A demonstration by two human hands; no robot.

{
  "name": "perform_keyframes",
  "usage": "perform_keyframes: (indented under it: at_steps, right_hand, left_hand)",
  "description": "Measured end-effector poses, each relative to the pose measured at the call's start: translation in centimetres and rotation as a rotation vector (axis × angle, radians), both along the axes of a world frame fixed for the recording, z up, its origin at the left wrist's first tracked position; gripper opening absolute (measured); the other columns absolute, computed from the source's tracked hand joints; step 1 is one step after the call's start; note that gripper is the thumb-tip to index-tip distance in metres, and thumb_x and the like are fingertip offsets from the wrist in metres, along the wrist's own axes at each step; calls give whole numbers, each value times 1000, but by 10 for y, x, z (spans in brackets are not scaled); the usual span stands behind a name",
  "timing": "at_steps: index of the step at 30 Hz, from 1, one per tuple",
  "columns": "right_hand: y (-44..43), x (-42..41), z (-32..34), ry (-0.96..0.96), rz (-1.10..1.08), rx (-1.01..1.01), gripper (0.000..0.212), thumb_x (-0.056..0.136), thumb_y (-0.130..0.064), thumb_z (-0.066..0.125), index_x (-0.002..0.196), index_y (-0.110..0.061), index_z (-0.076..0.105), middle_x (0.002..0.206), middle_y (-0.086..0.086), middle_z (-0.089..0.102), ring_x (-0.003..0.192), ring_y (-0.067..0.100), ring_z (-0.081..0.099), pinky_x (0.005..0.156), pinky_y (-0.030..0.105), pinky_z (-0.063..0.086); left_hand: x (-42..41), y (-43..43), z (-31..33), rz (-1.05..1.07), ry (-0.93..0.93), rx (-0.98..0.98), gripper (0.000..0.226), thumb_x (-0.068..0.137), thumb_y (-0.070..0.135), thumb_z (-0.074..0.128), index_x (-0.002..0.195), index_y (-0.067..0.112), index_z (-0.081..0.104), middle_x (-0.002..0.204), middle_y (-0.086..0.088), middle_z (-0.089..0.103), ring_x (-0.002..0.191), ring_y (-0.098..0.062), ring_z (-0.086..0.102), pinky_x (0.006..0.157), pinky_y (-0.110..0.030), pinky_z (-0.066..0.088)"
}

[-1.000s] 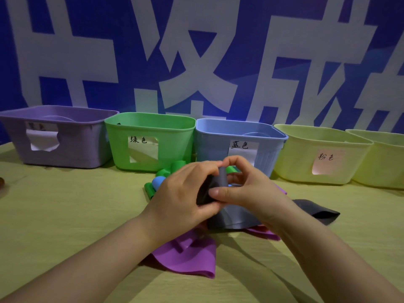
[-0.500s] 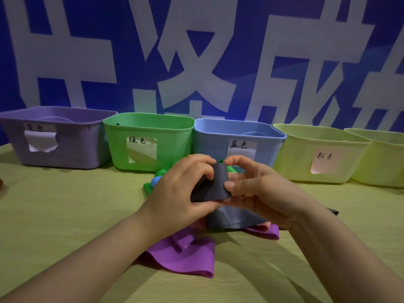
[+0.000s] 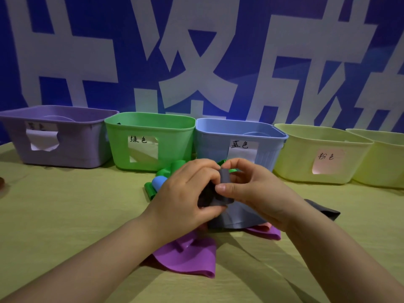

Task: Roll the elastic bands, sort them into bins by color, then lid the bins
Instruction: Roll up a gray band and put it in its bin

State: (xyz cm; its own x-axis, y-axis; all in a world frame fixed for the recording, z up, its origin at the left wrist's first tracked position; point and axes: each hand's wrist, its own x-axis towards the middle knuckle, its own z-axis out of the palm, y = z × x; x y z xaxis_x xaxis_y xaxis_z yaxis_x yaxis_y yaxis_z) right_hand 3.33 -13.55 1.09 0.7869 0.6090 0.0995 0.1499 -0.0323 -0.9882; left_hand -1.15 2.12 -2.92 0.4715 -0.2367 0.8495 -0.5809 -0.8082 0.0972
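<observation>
Grey band part-rolled at frame centre

The left hand [image 3: 185, 193] and right hand [image 3: 255, 193], close together, pinch the band [image 3: 225, 180]. Over the last second the roll has turned a little tighter, yet its tail [image 3: 325, 212] still trails right, so binning looks premature.

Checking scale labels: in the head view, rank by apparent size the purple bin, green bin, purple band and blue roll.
1. purple bin
2. green bin
3. purple band, nearer the camera, so unsure
4. blue roll, partly hidden behind the left hand
</observation>
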Motion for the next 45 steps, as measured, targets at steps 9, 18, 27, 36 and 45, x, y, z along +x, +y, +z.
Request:
perform_keyframes:
  at_steps: [9,18,27,36,45]
  right_hand:
    - [-6,1,4,143,134,75,36,81,7,60,108,-17,57,96,17,52,89,25,58,81,32,54]
    - [-9,4,5,241,190,122,45,69,-1,71,112,-8,59,96,14,66,89,25,64,82,34,54]
    - [-3,1,3,139,95,156,39,76,8,57,114,-2,54,92,16,63,85,25,62,74,30,56]
    - [-5,4,1,154,136,182,41,83,15,47,110,-15,55,87,11,60,77,19,60,70,23,52]
    - [0,7,-6,189,275,327,39,69,4,54,107,-2,56,98,14,67,86,23,64,76,29,54]
  left_hand:
    - [-1,5,5,-45,-33,1,43,70,51,67,90,19,45,116,6,55,120,-11,47,106,-20,30]
    - [-2,5,5,22,-90,24,33,73,36,68,86,7,58,106,-8,65,101,-16,54,96,-16,35]
    - [-4,2,6,-82,58,-126,27,79,38,62,97,19,58,123,3,56,114,-4,51,97,-11,33]
    - [-1,-12,1,-326,362,-638,17,76,27,58,83,41,57,127,18,51,123,0,46,95,-14,39]
    - [1,-11,7,-324,528,-872,42,77,-7,64,100,24,50,110,6,58,95,2,59,83,-14,47]
